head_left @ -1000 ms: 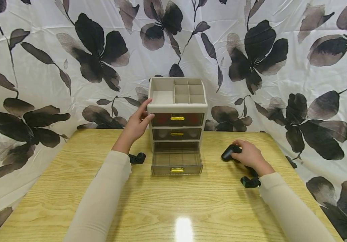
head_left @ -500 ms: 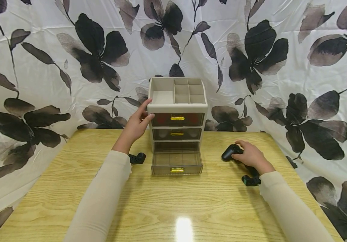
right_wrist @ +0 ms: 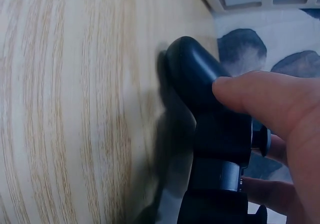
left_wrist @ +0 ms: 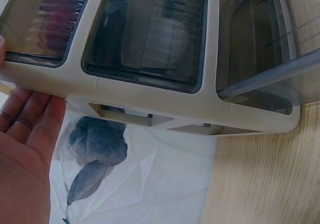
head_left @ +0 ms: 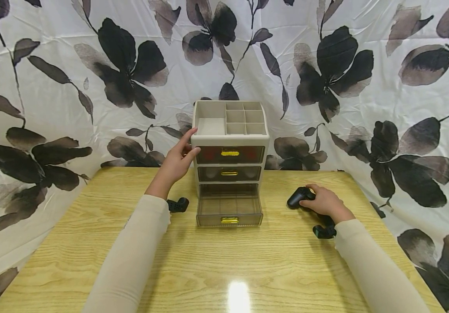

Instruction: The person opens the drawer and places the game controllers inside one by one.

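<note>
A cream drawer organizer (head_left: pixel 230 140) stands at the back of the table, its bottom drawer (head_left: pixel 229 206) pulled out and see-through. My left hand (head_left: pixel 173 164) holds the organizer's left front edge, thumb at the front and fingers against the side. In the left wrist view, the fingers (left_wrist: pixel 37 116) lie along the cream side wall. To the right, my right hand (head_left: pixel 323 201) grips a black game controller (head_left: pixel 297 198) between thumb and fingers. The right wrist view shows the thumb on the controller's handle (right_wrist: pixel 192 71), with the controller on edge above its shadow.
Gold handles mark the drawers; reddish things show through the top drawer (head_left: pixel 208 155). The organizer's top has open compartments (head_left: pixel 211 126). A black device sits at each wrist, the left one (head_left: pixel 178 205) beside the bottom drawer. A floral cloth (head_left: pixel 130 143) hangs behind the wooden table (head_left: pixel 193 269).
My right hand and the controller have shifted only slightly, the wrist turning a little. My left hand stays on the organizer, and the bottom drawer remains pulled out.
</note>
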The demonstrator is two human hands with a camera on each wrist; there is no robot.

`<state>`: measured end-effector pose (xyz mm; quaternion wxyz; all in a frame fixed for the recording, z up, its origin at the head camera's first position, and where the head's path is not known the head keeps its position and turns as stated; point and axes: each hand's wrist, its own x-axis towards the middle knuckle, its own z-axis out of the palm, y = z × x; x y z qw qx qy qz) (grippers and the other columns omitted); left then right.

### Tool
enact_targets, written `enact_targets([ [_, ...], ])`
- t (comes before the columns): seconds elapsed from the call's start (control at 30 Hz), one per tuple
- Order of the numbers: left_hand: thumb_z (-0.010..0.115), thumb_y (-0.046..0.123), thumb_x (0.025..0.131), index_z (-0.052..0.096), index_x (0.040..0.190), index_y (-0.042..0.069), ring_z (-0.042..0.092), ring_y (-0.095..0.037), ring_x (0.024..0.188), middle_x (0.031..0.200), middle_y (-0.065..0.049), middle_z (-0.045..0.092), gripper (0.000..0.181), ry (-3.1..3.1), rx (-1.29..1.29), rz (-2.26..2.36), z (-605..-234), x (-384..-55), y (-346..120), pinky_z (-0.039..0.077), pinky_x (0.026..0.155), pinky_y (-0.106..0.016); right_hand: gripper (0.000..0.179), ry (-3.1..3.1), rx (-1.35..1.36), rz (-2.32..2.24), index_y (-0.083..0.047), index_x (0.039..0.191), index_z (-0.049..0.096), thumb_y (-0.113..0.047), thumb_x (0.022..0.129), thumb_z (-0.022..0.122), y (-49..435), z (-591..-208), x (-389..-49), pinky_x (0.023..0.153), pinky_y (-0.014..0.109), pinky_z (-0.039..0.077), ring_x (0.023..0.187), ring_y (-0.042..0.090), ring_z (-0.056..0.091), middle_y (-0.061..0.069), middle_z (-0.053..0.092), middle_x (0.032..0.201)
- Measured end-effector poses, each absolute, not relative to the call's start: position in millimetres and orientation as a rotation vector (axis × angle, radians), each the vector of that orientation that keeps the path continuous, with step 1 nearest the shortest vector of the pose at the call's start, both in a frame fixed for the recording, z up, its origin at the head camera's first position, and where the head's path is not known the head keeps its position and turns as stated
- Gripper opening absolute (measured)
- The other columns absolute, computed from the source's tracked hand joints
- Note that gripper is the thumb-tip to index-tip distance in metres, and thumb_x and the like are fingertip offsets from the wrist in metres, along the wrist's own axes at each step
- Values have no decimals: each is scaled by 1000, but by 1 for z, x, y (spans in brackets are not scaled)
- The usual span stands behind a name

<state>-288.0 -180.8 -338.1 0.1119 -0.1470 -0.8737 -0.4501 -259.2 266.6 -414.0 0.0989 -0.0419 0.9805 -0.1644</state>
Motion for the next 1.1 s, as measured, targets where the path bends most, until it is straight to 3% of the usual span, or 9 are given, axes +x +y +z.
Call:
enact_targets([
  [0.77,50,46,98,21,147,56,59,-30,110,118,-14,60,58,-2566,-435,-1328,-337,-287,-181,47,94,-53,82,2787,-92,-467,-5,154,18,-51,95,53,266,-415,-260,97,67,37,129,57,36,37,33,146],
  [1.1,51,46,98,21,147,56,58,-31,111,119,-15,60,59,-2568,-430,-1330,-337,-288,-182,46,95,-53,81,2819,-30,-425,-10,155,21,-53,94,53,267,-416,-258,92,78,30,130,56,36,33,33,149],
])
